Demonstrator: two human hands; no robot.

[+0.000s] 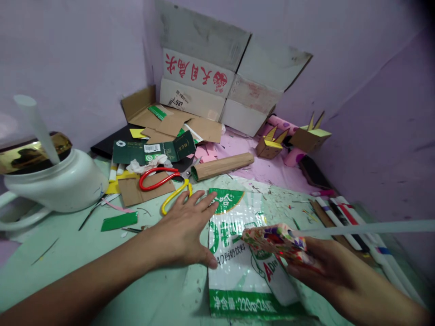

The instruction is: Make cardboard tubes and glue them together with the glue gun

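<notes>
Right hand (340,271): grip clenched on the patterned paper roll (275,240), held low over the near right of the bench (68,253).
Left hand (183,231): grip released, palm down, fingers spread; thumb at the left edge of the flattened drink carton (238,271), fingertips near the scissors (175,194).
Container, near left: a white jug (57,185) stood on the bench, with a white tube (37,127) leaning out of its mouth.
Containers, mid right: two small cardboard boxes (268,147) with yellow tops and pointed paper spikes; contents not visible.
Container, far: a large cardboard box (204,77) with red characters stood against the wall, flaps spread; contents could not be told.
Surface: the bench was pale green and strewn with paper scraps. The flattened drink carton lay printed side up under the roll. Markers (343,217) lay in a row at the right edge. A cardboard tube (222,165) and a flattened green box (152,151) lay beyond the scissors.
Room: lilac walls (68,59) met in a corner behind the large box.
Roll appearance: floral print in red, yellow and blue, tapered toward the left. A translucent stick (367,227) ran out of its right end, past the frame edge.
</notes>
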